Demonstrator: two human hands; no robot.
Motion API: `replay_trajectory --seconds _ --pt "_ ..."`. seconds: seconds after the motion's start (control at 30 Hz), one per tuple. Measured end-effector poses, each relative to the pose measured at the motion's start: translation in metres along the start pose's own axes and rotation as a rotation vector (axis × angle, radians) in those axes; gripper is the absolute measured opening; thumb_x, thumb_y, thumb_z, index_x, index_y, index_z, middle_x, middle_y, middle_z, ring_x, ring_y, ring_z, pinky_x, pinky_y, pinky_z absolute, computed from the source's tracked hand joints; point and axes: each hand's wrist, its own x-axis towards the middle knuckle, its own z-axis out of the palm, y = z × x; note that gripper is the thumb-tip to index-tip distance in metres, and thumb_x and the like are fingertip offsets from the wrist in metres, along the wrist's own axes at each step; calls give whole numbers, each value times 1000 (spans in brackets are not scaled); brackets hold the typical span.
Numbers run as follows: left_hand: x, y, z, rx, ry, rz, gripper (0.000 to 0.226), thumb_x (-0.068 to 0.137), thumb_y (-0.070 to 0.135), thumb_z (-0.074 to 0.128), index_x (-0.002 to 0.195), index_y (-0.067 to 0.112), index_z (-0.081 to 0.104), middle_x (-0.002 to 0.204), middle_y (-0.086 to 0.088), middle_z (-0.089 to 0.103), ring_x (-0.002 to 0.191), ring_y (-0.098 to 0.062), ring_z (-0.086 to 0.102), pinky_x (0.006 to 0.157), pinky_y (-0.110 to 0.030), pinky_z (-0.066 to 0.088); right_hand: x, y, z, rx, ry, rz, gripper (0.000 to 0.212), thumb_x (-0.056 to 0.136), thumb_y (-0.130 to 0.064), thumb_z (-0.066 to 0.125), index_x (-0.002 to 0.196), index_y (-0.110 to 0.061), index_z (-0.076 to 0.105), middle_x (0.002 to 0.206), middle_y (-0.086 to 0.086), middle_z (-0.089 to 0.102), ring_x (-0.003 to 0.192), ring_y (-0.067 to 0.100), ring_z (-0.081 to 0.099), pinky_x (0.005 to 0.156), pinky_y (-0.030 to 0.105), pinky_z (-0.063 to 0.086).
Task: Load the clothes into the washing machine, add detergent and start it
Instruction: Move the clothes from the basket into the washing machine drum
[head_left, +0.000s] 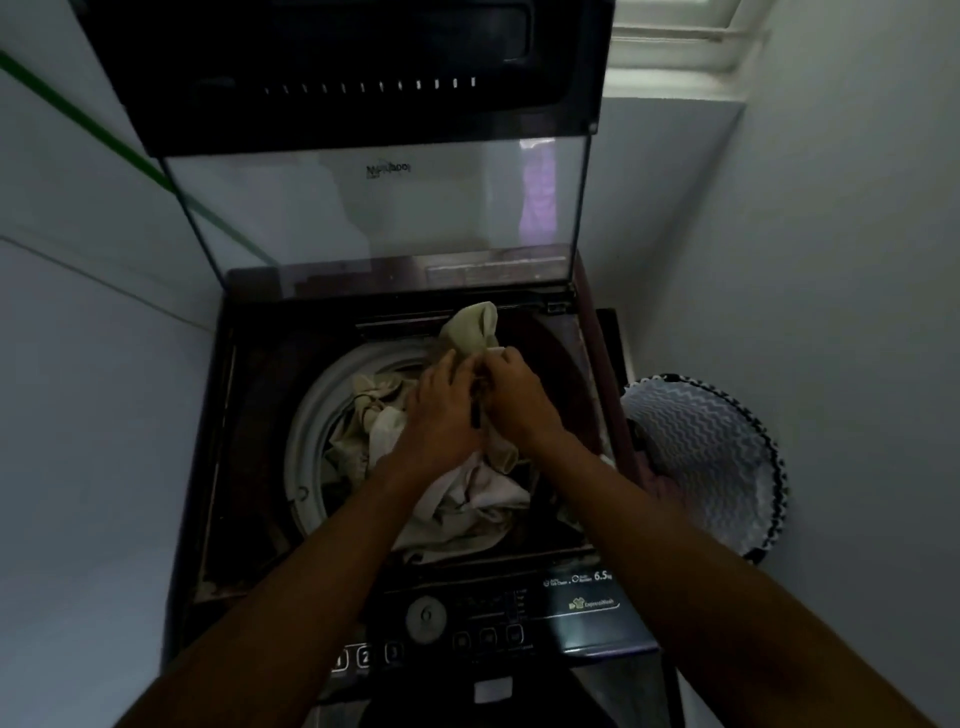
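A dark top-loading washing machine (249, 467) stands below me with its glass lid (374, 208) raised upright. Pale beige and white clothes (467, 499) fill the drum, ringed by a grey rim (304, 431). Above the drum, my left hand (441, 410) and my right hand (514, 395) meet and both grip a light olive garment (472, 327) that bunches up behind my fingers. A thin dark strap or cord hangs between my hands. The control panel (493, 623), with a dial and several buttons, lies along the front edge.
A laundry basket (717, 462) with a white zigzag pattern and a black-and-white rim stands on the floor right of the machine. White walls close in on both sides. A green stripe (104, 130) runs along the left wall. A window frame (675, 41) sits at the upper right.
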Motion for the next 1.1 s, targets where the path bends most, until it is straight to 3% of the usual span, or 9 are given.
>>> replay_trajectory --seconds 0.27,0.53,0.6,0.67,0.73,0.8,0.87,0.97,1.1 --pt "-32 -75 10 -13 -45 -166 96 71 66 57 152 26 25 154 -9 30 142 -29 29 113 -54 27 11 -12 98 -74 -280 -16 45 89 -14 54 132 -4 53 130 24 52 114 36 51 93 37 43" --pt "-30 -121 22 -226 -354 -380 110 70 83 43 156 23 11 163 -12 7 148 -30 16 121 -48 19 21 -19 107 -110 -621 106 65 86 -26 57 145 -12 35 140 21 47 124 40 48 97 37 42" --pt "-30 -132 22 -238 -399 -371 103 80 67 59 156 16 11 162 -14 11 148 -30 19 120 -47 21 22 -27 96 -173 -650 36 78 84 -37 66 149 -18 27 150 18 33 136 41 34 107 47 36" --pt "-27 -136 21 -232 -403 -348 97 86 49 67 157 15 10 162 -14 13 147 -31 21 120 -46 22 14 -36 84 -312 -748 29 97 80 -47 68 153 -31 7 161 14 -2 146 44 2 112 64 20" --pt "-26 -133 19 -249 -406 -361 100 84 57 65 157 17 9 162 -12 12 148 -30 19 120 -46 21 4 -32 90 -434 -815 71 112 72 -54 71 150 -41 -9 159 8 -26 144 45 -16 109 72 12" --pt "-24 -127 19 -253 -390 -375 112 72 78 56 157 23 9 163 -9 13 148 -28 19 121 -45 19 -5 -20 107 -472 -835 97 130 59 -63 76 146 -44 -18 156 8 -33 144 47 -13 109 71 16" --pt "-24 -120 21 -253 -392 -315 105 74 80 52 156 26 13 162 -7 15 148 -26 20 122 -40 16 -10 -6 123 -461 -862 166 139 57 -58 82 147 -41 -22 155 13 -33 144 50 1 110 66 24" --pt "-20 -118 21 -224 -499 -162 86 88 54 62 156 25 16 161 -4 17 149 -24 18 117 -31 13 -13 3 132 -490 -890 242 134 69 -42 82 148 -35 -26 154 20 -32 143 51 9 111 61 28" --pt "-18 -128 30 -60 -635 -74 119 74 43 81 157 22 -2 164 -8 -1 151 -26 3 120 -37 11 -8 22 153 -559 -850 338 112 88 -39 62 146 -18 -32 156 24 -23 144 51 3 111 64 25"
